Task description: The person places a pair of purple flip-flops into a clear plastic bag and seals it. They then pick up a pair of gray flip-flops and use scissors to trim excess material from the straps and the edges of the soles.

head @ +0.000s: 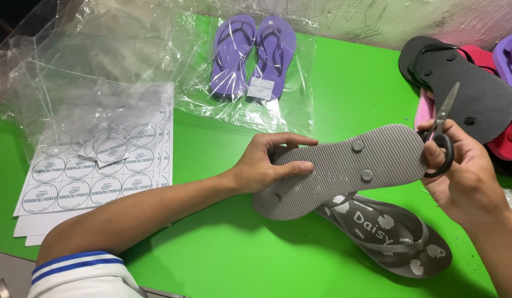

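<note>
My left hand (267, 163) grips the toe end of a grey flip-flop (344, 168) held sole-up above the green table (239, 248). My right hand (460, 171) holds black-handled scissors (441, 132) at the flip-flop's heel end, blades pointing up and closed. Under the raised sandal lies its grey partner (399, 237), strap side up, printed with white flowers and lettering.
A purple flip-flop pair (253, 55) lies in a clear plastic bag (129, 60) at the back. Sheets of round stickers (96, 165) lie at the left. A heap of black, pink, red and purple flip-flops (477, 88) fills the right corner.
</note>
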